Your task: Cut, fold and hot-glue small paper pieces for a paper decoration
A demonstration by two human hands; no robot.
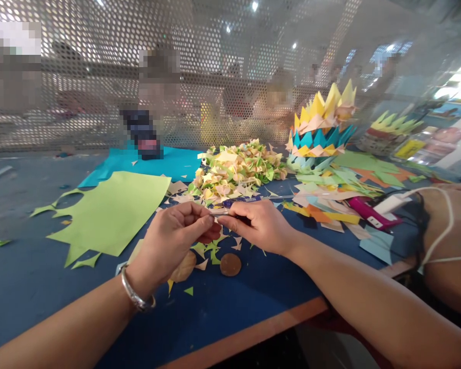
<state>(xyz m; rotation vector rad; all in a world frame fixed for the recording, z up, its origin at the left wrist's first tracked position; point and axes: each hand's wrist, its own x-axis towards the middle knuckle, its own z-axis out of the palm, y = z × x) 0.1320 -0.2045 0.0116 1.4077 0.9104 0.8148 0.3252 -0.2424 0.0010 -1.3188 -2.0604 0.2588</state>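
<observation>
Two hands nearly meet, knuckles up: the left hand (172,233) and right hand (259,225), fingers curled, each pinch closed on a small pale piece (218,211), near side of the paper heap (240,166).

Perforated metal screen (111,102): spans upper frame. Magenta device (374,214): right of frame, beside white cable (450,215); co-worker's arm (443,230) at right edge. Clear package (430,146): upper right, contents blurred.
</observation>
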